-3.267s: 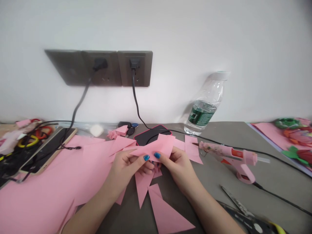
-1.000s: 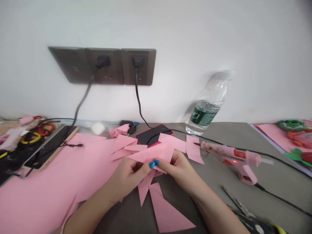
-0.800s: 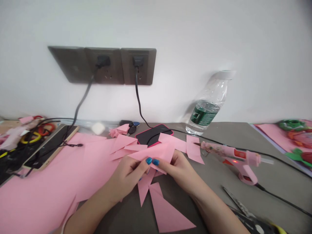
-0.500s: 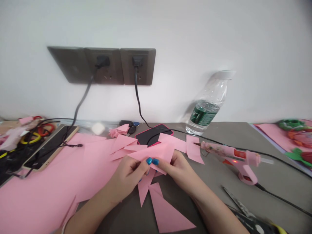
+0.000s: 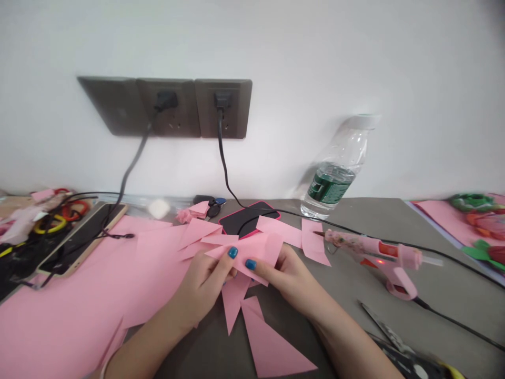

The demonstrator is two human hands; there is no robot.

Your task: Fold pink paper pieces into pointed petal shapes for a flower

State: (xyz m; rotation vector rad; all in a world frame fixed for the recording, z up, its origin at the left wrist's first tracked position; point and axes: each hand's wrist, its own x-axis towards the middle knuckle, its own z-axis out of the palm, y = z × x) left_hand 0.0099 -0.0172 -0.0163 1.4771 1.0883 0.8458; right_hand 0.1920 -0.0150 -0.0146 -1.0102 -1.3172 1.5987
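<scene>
Seemingly mid-shaping, the left hand (image 5: pixel 205 281) and right hand (image 5: pixel 292 276), fingers nearly closed, pinch one pink piece (image 5: pixel 258 246), a cut triangle (image 5: pixel 272 345) lying loose nearer by.

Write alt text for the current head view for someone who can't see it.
The left hand and right hand hold a piece of pink paper above a grey table scattered with cut pink pieces. On the right lie a pink glue gun and partly visible scissors; a green-labelled bottle is near the wall.
</scene>
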